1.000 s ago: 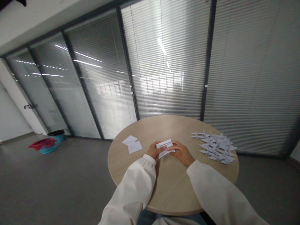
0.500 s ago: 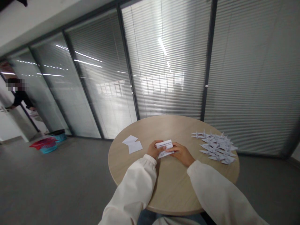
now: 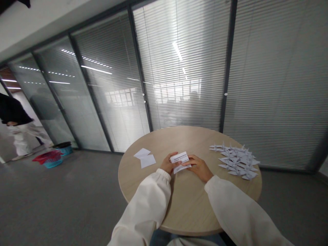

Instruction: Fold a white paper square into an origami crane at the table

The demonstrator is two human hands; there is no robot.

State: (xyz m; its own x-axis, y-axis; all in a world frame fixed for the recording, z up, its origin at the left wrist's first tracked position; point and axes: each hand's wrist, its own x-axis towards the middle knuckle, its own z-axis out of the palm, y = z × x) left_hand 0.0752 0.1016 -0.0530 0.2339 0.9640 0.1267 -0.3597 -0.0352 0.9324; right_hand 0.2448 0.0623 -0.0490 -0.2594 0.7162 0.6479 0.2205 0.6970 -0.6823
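A small sheet of white paper (image 3: 181, 158), folded over and with printed lines on its upper face, is held between my two hands above the middle of the round table. My left hand (image 3: 169, 163) grips its left side, the thumb lying across the front. On the right side, my right hand (image 3: 199, 167) closes its fingers on the paper's edge. To the left lie white paper squares (image 3: 148, 161), partly overlapping. Many folded white paper cranes (image 3: 238, 160) sit in a cluster at the right of the table.
The round wooden table (image 3: 194, 212) stands close to a glass partition (image 3: 179, 68) with blinds. On the floor at left are a blue basin with a red liner (image 3: 50, 159) and another with a black liner (image 3: 64, 147). A person in dark top and light trousers (image 3: 17, 119) is near the doorway.
The person at far left has come through the doorway and stands nearer. My hands and the paper have shifted only slightly; the paper's printed face shows a little more.
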